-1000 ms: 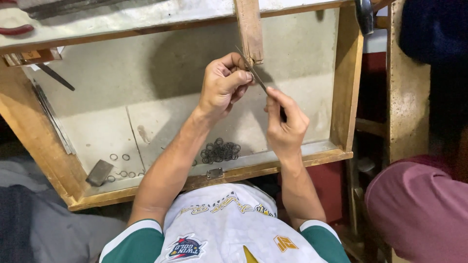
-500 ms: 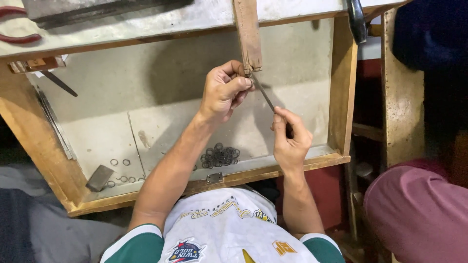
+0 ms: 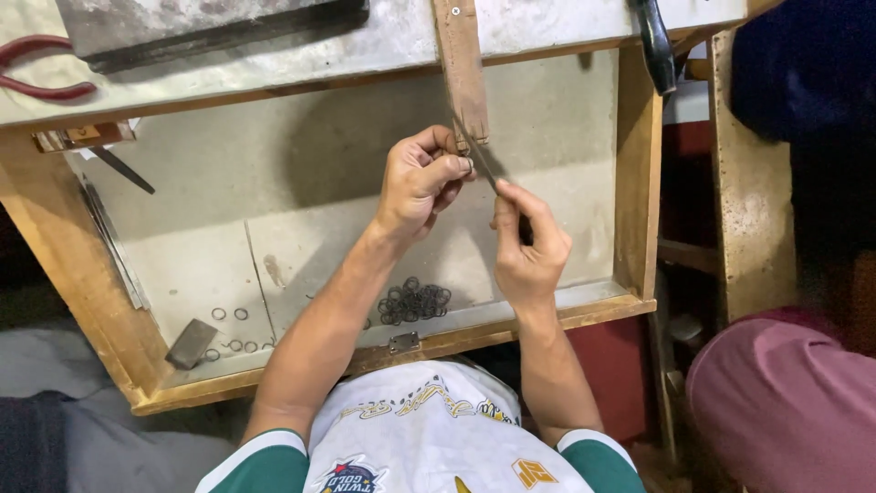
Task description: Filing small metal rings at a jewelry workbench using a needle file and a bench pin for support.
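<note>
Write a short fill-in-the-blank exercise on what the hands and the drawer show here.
1. The left hand pinches a small piece against the tip of the wooden ____ that juts out from the bench.
2. The right hand holds a thin metal ____.
3. A heap of dark metal ____ lies in the drawer beneath the hands.
4. The pliers on the bench top have ____ handles.

Missing words: peg; file; rings; red

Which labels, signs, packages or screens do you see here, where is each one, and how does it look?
No packages, signs or screens.
Small orange tag: on the wooden block under the bench edge, upper left; rectangular.
Shirt emblems: on the white and green shirt, bottom centre; a dark round badge and gold lettering shapes.
</note>
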